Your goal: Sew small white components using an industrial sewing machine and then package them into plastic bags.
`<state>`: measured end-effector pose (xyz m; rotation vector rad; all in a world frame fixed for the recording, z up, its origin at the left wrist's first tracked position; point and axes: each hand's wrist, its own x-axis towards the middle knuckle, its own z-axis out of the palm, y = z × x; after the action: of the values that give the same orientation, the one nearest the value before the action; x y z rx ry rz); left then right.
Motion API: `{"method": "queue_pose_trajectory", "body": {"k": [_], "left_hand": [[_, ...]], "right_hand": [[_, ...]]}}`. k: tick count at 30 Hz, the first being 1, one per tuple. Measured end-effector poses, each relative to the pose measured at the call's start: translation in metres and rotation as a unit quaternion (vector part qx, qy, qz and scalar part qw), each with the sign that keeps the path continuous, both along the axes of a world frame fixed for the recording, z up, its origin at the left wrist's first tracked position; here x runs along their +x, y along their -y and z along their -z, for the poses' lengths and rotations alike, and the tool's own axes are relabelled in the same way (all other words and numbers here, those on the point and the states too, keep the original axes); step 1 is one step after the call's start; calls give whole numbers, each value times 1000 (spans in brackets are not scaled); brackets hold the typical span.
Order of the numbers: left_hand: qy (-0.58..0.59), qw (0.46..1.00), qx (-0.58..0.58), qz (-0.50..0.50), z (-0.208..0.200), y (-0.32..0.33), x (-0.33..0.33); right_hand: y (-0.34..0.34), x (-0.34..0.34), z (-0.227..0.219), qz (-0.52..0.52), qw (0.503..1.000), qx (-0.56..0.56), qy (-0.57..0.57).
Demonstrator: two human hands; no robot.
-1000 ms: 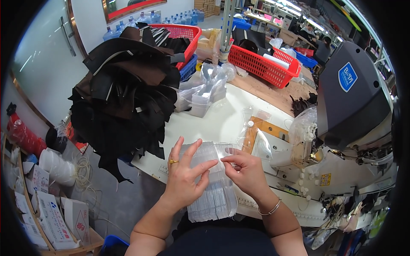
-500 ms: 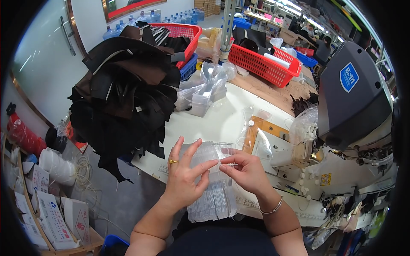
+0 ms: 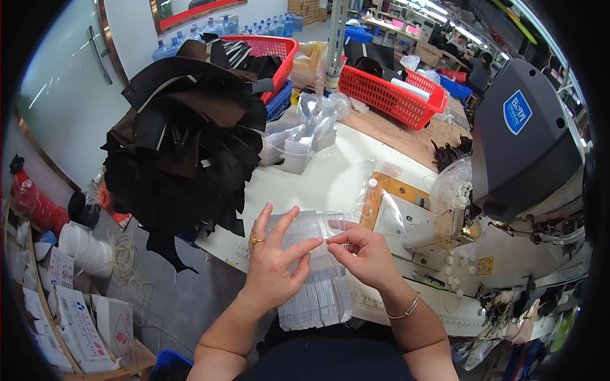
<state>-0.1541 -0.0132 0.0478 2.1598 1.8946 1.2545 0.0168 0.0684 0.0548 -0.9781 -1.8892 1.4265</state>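
A thick stack of clear plastic pieces [image 3: 314,301] lies at the table's front edge, close to my body. Over its left side is my left hand [image 3: 274,263], a gold ring on one finger. Its fingers are spread, with the index finger reaching across to the right fingertips. My right hand [image 3: 363,254] comes over the stack's right side, thumb and index finger pinched together. Whatever lies in that pinch is too thin and clear to make out. Both hands meet above the upper part of the stack.
A big heap of black and brown pieces [image 3: 184,140] stands at left. Behind the stack are clear plastic pouches [image 3: 302,143]. A sewing machine [image 3: 527,133] fills the right side. A red basket [image 3: 391,98] sits at the back, and cartons [image 3: 79,324] stand at lower left.
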Motion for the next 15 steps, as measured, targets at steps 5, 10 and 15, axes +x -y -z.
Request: {"method": "queue_pose_trajectory", "body": {"k": [5,10,15], "left_hand": [[-1,1000,-1,1,0,0,0],[2,1000,4,0,-2,-1,1],[0,1000,1,3,-3,-1,3]], "right_hand": [[-3,-3,-3,5,1000,-13,18],[-6,-8,-6,13,998,12,52],[-12,-13,-10,13,989,48,137]]}}
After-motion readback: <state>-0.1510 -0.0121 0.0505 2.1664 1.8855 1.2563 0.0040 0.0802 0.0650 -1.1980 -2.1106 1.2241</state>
